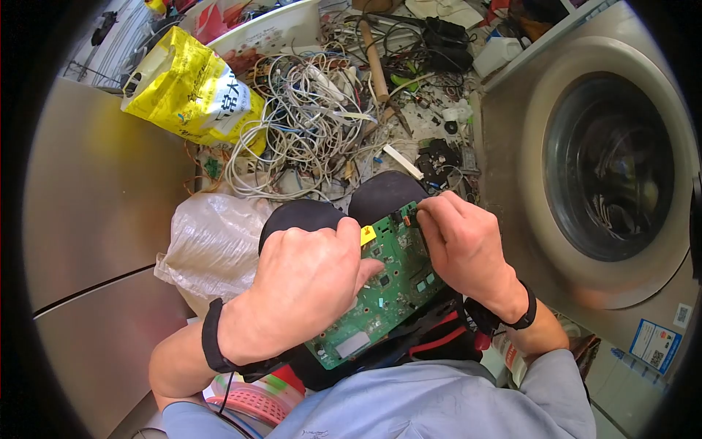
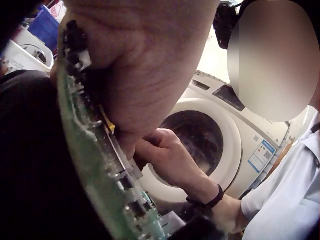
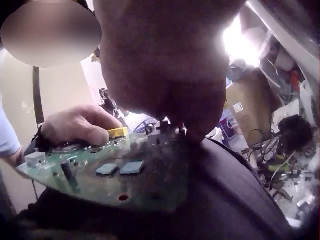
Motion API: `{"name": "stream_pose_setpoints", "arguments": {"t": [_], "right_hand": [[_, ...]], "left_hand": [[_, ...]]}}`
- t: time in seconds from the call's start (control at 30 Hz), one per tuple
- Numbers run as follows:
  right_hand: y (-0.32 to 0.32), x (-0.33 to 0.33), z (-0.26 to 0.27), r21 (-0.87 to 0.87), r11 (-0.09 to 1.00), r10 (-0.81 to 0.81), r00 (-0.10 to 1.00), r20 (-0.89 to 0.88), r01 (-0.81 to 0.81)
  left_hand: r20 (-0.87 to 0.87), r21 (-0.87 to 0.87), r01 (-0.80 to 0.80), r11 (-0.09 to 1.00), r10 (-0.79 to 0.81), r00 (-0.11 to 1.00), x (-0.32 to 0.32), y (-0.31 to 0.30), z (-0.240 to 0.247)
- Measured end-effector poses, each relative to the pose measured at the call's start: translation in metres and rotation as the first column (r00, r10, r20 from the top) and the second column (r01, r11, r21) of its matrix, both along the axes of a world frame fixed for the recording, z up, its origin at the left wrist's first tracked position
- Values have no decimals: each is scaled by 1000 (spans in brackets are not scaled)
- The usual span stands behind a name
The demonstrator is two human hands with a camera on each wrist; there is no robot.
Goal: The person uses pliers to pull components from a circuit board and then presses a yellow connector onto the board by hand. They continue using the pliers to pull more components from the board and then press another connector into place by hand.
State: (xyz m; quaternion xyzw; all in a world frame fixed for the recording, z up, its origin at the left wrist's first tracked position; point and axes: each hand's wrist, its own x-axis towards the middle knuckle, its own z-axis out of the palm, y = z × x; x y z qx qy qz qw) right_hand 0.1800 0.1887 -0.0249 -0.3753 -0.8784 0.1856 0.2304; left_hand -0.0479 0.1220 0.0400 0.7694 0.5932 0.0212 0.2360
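A green circuit board [image 1: 398, 293] lies tilted over the person's lap, close to the dark knees [image 1: 387, 194]. The left hand [image 1: 311, 267] grips its left edge, thumb over the face, beside a yellow part [image 1: 368, 234]. The right hand [image 1: 464, 238] pinches the board's far right corner, by small dark components; its fingertips partly hide that spot. Two pale blue pads [image 3: 132, 167] show on the board's face in the right wrist view. From the left wrist, the board [image 2: 95, 165] appears nearly edge-on, with the right hand [image 2: 172, 160] beyond it.
Tangled pale cables [image 1: 300, 124] cover the floor ahead, beside a yellow bag [image 1: 183, 91] and a wood-handled hammer [image 1: 373, 62]. A washing machine [image 1: 504, 146] stands close on the right. A whitish plastic sack [image 1: 212, 238] lies left of the knees, and a pink basket [image 1: 252, 402] stands below.
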Motion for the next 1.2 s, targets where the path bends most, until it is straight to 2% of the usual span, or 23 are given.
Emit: {"name": "stream_pose_setpoints", "arguments": {"t": [0.07,0.3,0.6,0.67,0.7,0.77,0.9,1.0,1.07,1.2], "right_hand": [[1,1,-2,-72,997,-34,996,-77,28],[1,-4,9,-103,995,-16,1000,-19,14],[5,-8,3,-188,980,-84,993,-86,67],[6,-5,6,-350,935,-100,991,-92,62],[7,-2,5,-350,935,-100,991,-91,63],[9,4,1,-534,844,-155,975,-162,45],[8,10,0,-518,854,-144,977,-156,43],[6,10,-3,-454,890,-148,959,-243,23],[6,12,-7,-223,973,-11,946,-325,-65],[5,14,-13,-180,975,64,941,-333,-130]], "left_hand": [[7,4,5,1000,-5,1000,-1,0,0],[17,6,0,1000,-1,1000,-1,0,-1],[18,-1,-4,1000,4,1000,1,2,-2],[20,3,-5,1000,5,1000,1,2,-3],[19,3,-4,1000,4,1000,1,2,-3],[19,2,-4,1000,4,1000,0,3,-3],[37,6,10,1000,-10,999,-2,8,-5],[53,-23,11,1000,-10,999,-5,12,-3],[67,-38,20,999,-18,998,-6,16,-2],[93,-71,18,997,-12,996,-9,21,-5]]}}
